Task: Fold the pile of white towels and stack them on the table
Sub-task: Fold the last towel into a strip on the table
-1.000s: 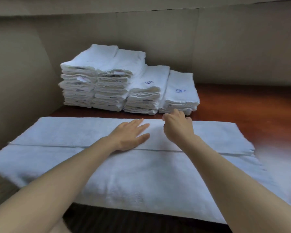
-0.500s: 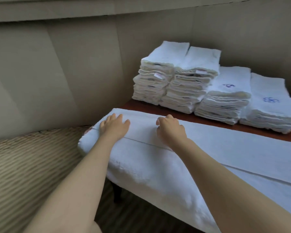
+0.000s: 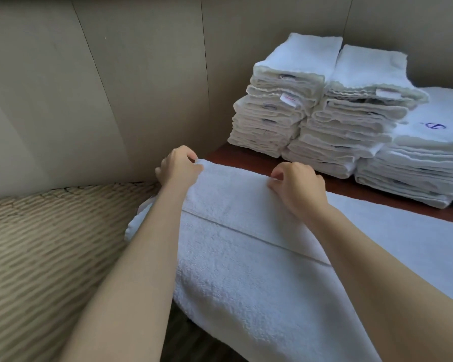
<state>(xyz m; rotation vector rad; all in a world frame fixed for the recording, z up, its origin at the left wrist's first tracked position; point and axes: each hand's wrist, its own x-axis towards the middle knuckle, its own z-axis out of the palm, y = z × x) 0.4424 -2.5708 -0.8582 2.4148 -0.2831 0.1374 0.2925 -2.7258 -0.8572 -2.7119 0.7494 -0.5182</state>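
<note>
A long white towel (image 3: 246,257) lies folded lengthwise across the dark red wooden table (image 3: 377,194), its left end hanging over the table's edge. My left hand (image 3: 179,167) pinches the towel's far left corner with curled fingers. About a hand's width to the right, my right hand (image 3: 297,184) pinches the towel's far edge. Behind the towel, against the wall, stand several stacks of folded white towels (image 3: 324,113), the left two taller than the right ones.
Beige wall panels (image 3: 115,87) close in the table's left and back sides. A ribbed beige cushion or seat (image 3: 42,244) lies to the left, below table height. Dark floor shows under the table's near edge.
My view and both hands have shifted to the towel's left end. The flat left hand and right hand now curl and pinch the towel's far edge.
</note>
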